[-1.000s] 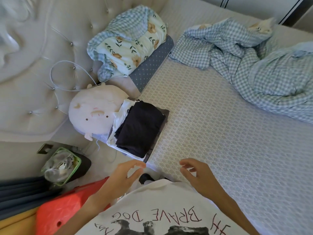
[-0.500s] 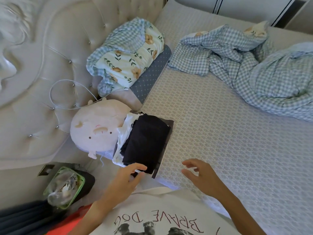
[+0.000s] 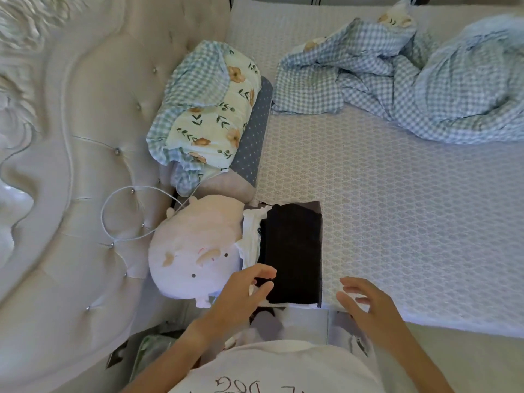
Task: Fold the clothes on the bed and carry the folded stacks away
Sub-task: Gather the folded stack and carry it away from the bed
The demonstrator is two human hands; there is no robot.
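A folded stack of clothes [image 3: 292, 251], black on top with white layers showing along its left side, lies at the near left corner of the bed [image 3: 397, 222]. My left hand [image 3: 246, 290] reaches onto the stack's near left corner, fingertips touching the black cloth, fingers loosely bent. My right hand [image 3: 365, 302] hovers just right of the stack over the mattress edge, fingers spread and holding nothing.
A pink pig plush [image 3: 195, 256] lies against the stack's left side. A floral and gingham pillow [image 3: 209, 114] rests by the tufted headboard [image 3: 71, 165]. A crumpled blue gingham blanket [image 3: 411, 80] covers the far right of the bed.
The view has swung over the bed. My left hand has reached forward from off the bed onto the stack's corner. My right hand has come closer to the stack's right side.
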